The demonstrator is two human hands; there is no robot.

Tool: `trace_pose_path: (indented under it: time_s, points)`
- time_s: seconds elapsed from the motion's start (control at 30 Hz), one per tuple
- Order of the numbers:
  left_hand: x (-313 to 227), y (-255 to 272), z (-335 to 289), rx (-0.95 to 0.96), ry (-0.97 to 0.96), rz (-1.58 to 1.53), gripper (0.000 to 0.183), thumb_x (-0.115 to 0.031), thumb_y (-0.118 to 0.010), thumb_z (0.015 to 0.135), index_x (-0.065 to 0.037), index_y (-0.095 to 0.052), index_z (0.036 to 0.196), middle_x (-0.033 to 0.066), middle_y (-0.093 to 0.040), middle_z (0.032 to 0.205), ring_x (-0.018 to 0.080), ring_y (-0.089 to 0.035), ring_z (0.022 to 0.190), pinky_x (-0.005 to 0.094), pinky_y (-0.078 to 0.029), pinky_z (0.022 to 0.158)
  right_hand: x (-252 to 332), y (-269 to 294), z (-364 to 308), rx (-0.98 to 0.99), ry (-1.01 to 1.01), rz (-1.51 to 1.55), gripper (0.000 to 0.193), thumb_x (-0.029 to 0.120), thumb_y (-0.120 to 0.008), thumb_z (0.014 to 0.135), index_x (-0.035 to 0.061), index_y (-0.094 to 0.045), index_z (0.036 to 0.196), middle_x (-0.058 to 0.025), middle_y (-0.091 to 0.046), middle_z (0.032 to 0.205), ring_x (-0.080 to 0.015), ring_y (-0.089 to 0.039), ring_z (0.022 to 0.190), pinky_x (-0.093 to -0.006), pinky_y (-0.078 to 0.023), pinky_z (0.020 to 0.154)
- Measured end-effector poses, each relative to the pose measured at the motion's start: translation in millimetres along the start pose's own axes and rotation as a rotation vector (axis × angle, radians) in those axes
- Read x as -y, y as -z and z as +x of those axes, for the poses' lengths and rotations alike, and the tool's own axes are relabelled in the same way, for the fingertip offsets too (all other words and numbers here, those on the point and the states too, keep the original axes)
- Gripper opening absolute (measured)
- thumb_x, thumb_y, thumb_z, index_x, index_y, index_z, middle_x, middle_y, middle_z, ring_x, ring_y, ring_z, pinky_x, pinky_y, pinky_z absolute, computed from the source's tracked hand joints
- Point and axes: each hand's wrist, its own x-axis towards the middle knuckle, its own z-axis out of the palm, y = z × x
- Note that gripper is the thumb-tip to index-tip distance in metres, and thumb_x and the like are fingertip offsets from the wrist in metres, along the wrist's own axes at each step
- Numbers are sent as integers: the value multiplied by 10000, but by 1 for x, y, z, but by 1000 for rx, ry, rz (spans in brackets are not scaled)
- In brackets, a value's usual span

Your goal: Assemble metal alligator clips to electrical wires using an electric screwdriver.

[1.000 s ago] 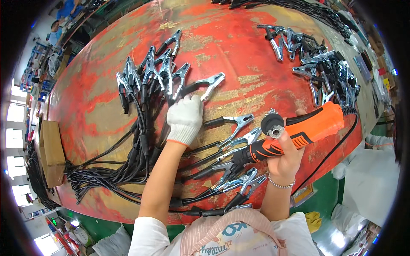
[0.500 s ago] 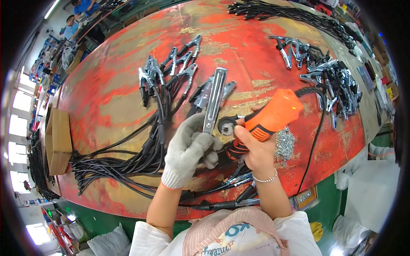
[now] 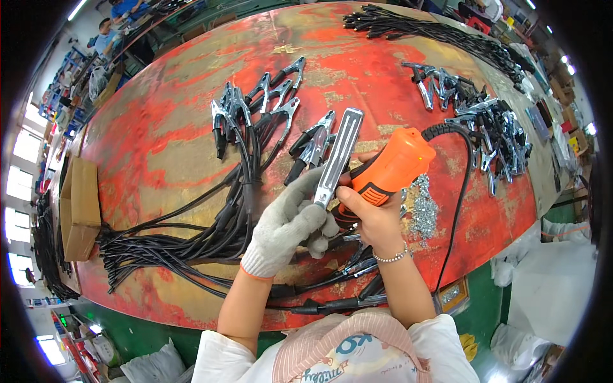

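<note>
My left hand (image 3: 287, 220), in a grey-white knit glove, is closed around the lower end of a long, narrow silver metal piece (image 3: 341, 150) with raised lengthwise ribs, tilted up to the right. My bare right hand (image 3: 378, 223), with a beaded bracelet, grips an orange corded power tool (image 3: 399, 159). Its black front end sits close to the gloved fingers, and the tip is hidden behind the metal piece and the hands. Just beyond the left hand lie a few metal spring clamps with black grips (image 3: 314, 145). Small silver nuts or screws (image 3: 421, 210) are scattered right of the tool.
Black cables (image 3: 172, 252) with clamps (image 3: 255, 105) on their ends spread over the left of the worn red table (image 3: 185, 108). More clamps pile up (image 3: 491, 131) at the right. A cable bundle (image 3: 434, 29) lies at the far edge, a cardboard box (image 3: 82, 207) at the left.
The metal piece has shifted right and tilted further right. The tool has moved slightly left and down, and its round head, visible before, is now hidden behind the metal piece.
</note>
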Motion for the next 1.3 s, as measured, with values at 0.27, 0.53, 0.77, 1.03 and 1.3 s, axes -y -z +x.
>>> trace_pose_path:
  time_s: [0.27,0.53,0.77,1.03,1.3]
  points:
    - [0,2,11,-47,-53,-32,575,-163,-610,827,13,-329,1297,150,-560,1098,137,-608,676,197,-468,433,41,-15,4,-179,419,-252,522,-14,-683,754,18,-426,1207,-56,-597,966,-119,-580,777,-269,-484,738]
    - [9,-7,28,-105,-62,15,528,-103,-545,868,49,-312,1317,119,-547,1137,104,-586,667,185,-465,444,100,-3,-17,51,804,293,556,-34,-601,742,172,-393,1214,-7,-460,925,-124,-434,685,-226,-379,684]
    - [10,-8,31,-129,-50,28,524,-102,-541,869,43,-312,1318,108,-555,1110,90,-574,650,181,-461,446,94,-4,-13,74,822,285,585,-73,-569,722,140,-381,1233,-45,-485,958,-159,-444,659,-268,-398,677]
    - [18,-14,35,-200,-67,159,437,-101,-518,876,7,-377,1275,41,-566,904,66,-558,626,171,-447,445,97,-6,-5,368,907,216,692,-133,-636,606,211,-473,1183,22,-474,925,-114,-491,576,-267,-473,577]
    - [16,-14,38,-208,-10,165,434,-140,-544,866,2,-410,1254,21,-555,836,54,-535,600,176,-421,447,93,-5,4,517,937,47,837,-181,-644,657,237,-360,1324,-59,-500,974,-199,-540,616,-348,-490,537]
